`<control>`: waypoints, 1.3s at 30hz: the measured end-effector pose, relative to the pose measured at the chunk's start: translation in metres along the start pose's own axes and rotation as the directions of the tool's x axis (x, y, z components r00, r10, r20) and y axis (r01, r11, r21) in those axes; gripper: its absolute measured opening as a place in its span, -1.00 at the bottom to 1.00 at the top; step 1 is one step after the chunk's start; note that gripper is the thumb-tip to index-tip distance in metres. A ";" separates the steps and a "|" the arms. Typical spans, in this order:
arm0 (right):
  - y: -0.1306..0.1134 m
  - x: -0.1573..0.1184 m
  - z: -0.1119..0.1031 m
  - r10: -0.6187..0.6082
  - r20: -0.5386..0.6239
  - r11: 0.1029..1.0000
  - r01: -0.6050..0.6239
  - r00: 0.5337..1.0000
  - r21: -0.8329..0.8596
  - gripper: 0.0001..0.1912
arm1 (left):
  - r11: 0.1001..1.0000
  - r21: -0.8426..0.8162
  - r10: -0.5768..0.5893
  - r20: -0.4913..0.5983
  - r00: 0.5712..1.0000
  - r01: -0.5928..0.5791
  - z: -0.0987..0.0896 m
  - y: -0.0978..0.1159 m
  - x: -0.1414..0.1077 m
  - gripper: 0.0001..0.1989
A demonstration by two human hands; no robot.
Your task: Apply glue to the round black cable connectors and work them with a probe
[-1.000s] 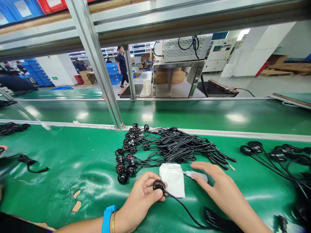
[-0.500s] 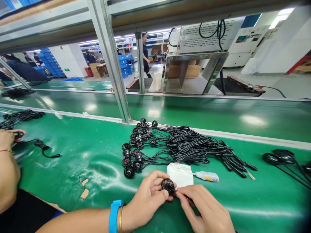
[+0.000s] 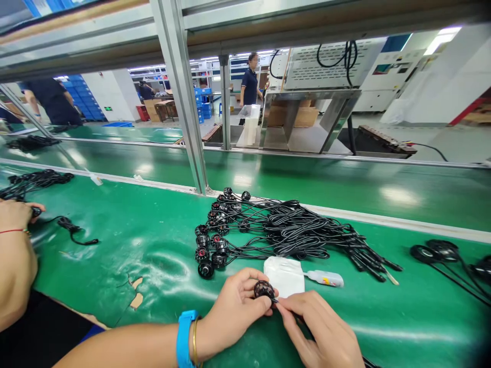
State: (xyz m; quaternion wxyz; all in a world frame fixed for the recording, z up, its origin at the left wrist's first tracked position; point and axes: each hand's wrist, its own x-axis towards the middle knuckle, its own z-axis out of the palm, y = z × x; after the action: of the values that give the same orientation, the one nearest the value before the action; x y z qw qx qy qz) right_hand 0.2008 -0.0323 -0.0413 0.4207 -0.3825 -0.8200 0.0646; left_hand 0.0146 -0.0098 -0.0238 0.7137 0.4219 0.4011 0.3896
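Observation:
My left hand [image 3: 235,316], with a blue band at the wrist, closes its fingers around a small round black part [image 3: 263,289] with a ribbed rim. Against the side of that part, the thumb and forefinger of my right hand [image 3: 324,327] pinch its black cable [image 3: 275,301] close to where it enters. More cable passes under the right palm, mostly hidden. Just beyond the hands lie a white cloth or paper pad [image 3: 284,275] and a small clear squeeze bottle [image 3: 325,278]. Behind them rests a pile of similar round parts [image 3: 205,269] with bundled black cables [image 3: 297,225].
More cabled parts [image 3: 441,250] lie on the right. At left, a co-worker's hand [image 3: 17,220] holds a dark part beside another cable heap [image 3: 38,181]. A metal post [image 3: 187,112] rises behind the green bench [image 3: 126,220], whose surface is torn at left. A person [image 3: 250,84] stands beyond.
Both hands keep nearly the same hold on the part and cable, with only slight shifts. The person in the background has moved right, and the view has shifted a little.

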 end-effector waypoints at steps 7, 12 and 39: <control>-0.004 0.000 0.004 0.004 -0.050 1.000 -0.004 0.999 0.001 -0.86 | 1.000 0.011 0.016 0.026 1.000 -0.016 0.000 0.004 -0.003 -0.74; -0.008 0.000 0.003 0.016 -0.077 1.000 -0.015 0.997 0.024 -0.86 | 0.997 0.063 0.042 0.004 0.999 -0.042 0.003 0.005 -0.006 -0.75; 0.034 0.020 -0.062 0.532 -0.181 0.774 -0.561 0.827 -0.293 -0.78 | 0.990 0.130 0.069 -0.129 0.989 -0.052 0.007 0.002 -0.004 -0.56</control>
State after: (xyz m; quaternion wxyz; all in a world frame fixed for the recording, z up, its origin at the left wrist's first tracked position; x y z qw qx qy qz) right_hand 0.2590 -0.0083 -0.0038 0.3483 -0.6722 -0.6527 0.0272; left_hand 0.0193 -0.0145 -0.0186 0.6452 0.4511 0.4586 0.4121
